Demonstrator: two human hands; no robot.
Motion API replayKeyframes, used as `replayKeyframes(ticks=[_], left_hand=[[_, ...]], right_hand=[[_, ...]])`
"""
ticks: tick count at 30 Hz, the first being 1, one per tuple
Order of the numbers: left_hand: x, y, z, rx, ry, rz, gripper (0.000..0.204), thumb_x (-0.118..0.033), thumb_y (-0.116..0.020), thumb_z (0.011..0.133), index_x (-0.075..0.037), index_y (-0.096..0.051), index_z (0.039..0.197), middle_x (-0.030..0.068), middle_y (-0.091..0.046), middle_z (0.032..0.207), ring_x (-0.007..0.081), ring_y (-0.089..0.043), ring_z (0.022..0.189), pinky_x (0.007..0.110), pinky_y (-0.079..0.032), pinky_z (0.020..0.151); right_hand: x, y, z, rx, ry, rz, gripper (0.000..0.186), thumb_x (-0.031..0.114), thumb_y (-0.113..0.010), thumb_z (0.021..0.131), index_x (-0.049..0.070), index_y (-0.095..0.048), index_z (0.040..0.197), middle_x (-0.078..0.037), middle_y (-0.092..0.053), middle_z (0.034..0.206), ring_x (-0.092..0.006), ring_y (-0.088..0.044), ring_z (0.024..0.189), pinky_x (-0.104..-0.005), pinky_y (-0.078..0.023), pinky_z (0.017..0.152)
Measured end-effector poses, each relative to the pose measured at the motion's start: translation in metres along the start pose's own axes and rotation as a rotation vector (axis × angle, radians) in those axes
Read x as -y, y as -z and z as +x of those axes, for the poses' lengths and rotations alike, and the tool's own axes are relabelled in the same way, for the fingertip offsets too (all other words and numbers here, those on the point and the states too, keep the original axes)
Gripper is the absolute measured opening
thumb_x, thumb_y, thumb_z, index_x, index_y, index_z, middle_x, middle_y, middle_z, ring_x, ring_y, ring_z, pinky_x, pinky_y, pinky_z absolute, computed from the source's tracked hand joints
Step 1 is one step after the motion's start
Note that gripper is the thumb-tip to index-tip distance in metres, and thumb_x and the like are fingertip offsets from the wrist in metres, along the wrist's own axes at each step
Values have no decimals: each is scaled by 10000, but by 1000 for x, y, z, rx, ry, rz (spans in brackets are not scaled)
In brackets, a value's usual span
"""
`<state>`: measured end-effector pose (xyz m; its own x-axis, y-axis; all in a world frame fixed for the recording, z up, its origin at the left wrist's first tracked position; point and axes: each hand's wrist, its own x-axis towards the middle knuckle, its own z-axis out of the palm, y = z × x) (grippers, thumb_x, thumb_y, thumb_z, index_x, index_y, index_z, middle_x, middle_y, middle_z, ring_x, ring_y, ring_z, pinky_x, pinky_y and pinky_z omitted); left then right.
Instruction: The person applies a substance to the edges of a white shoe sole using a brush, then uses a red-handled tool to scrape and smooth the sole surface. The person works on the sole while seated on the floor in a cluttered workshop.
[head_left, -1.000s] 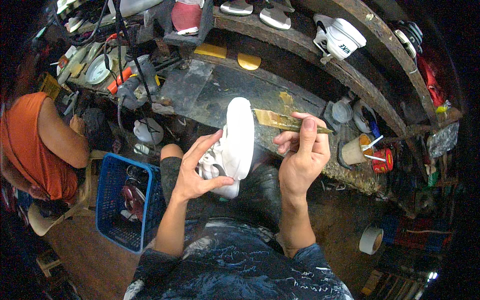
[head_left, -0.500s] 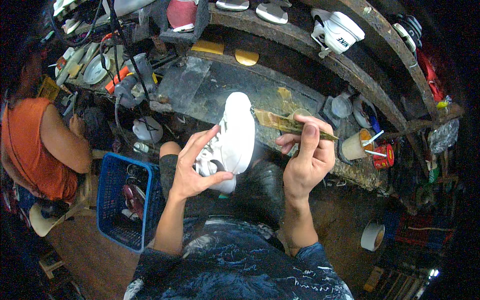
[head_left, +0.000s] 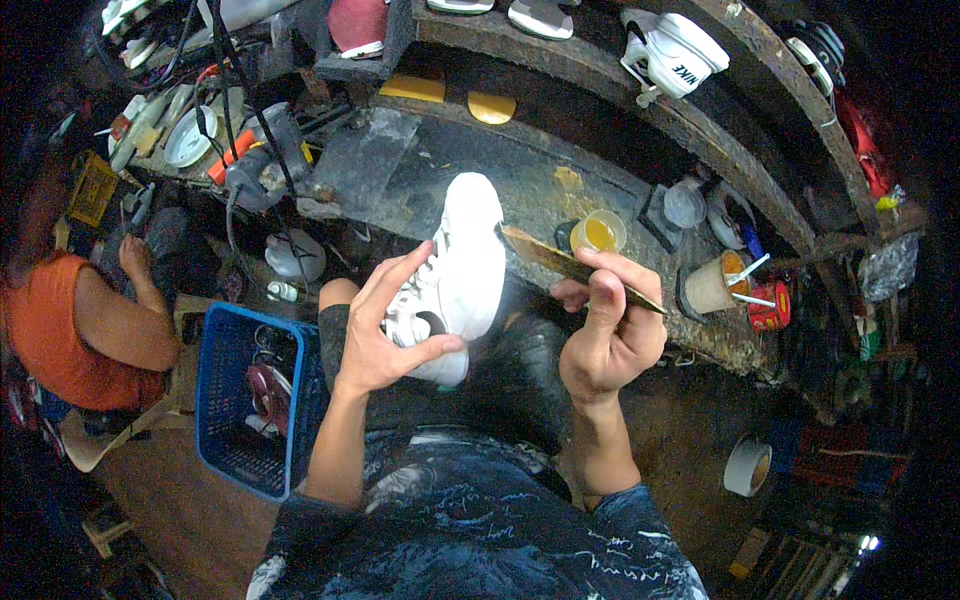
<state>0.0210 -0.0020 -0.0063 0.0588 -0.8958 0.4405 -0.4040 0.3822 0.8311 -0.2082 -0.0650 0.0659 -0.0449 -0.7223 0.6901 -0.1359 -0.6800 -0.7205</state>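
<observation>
My left hand (head_left: 385,330) grips a white lace-up sneaker (head_left: 470,275) around its heel end, toe pointing away from me, the pale side of it turned up. In my right hand (head_left: 615,345) is a thin, flat, yellow-brown stained strip (head_left: 555,258), pinched near its back end and slanting toward the sneaker, its tip at the shoe's right edge near the toe; whether it touches is hard to tell. Just behind the strip, a small clear cup of yellow liquid (head_left: 599,233) stands on the grimy workbench (head_left: 400,190).
A co-worker in orange (head_left: 85,330) sits left, beside a blue basket (head_left: 205,380). A beige pot with sticks (head_left: 708,290) and red can (head_left: 768,310) are at right. Shoes rest on wooden shelves (head_left: 740,150) above; tools and cables crowd upper left; a tape roll (head_left: 745,465) lies lower right.
The sneaker has moved away from me, its toe higher in view. The strip is tilted more steeply, uncovering the cup of yellow liquid behind it. The co-worker has shifted slightly.
</observation>
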Motion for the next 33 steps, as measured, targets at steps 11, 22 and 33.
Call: replayKeyframes(ticks=[11,22,33], left_hand=[[-1,3,3,27,17,4,1027,-334,-1009,690,9,-566,1550,217,-681,1383,322,-674,1262,422,-509,1099],[3,-2,2,13,38,-45,1021,-348,-1001,688,11,-571,1542,199,-698,1314,305,-687,1209,409,-518,1064],[5,-7,1,-2,82,-92,1034,-349,-995,692,10,-555,1556,199,-701,1320,308,-688,1206,410,-509,1070]], right_hand=[[-1,14,3,187,204,-209,238,158,-591,1135,-67,-666,1155,-189,-776,1061,-177,-722,686,-257,-543,615],[-7,15,1,174,285,-123,270,-64,-757,895,-13,-736,1159,-135,-797,990,-228,-622,645,-330,-494,592],[-9,19,-3,179,279,-101,259,-41,-757,911,-13,-727,1167,-129,-791,988,-234,-643,659,-344,-504,599]])
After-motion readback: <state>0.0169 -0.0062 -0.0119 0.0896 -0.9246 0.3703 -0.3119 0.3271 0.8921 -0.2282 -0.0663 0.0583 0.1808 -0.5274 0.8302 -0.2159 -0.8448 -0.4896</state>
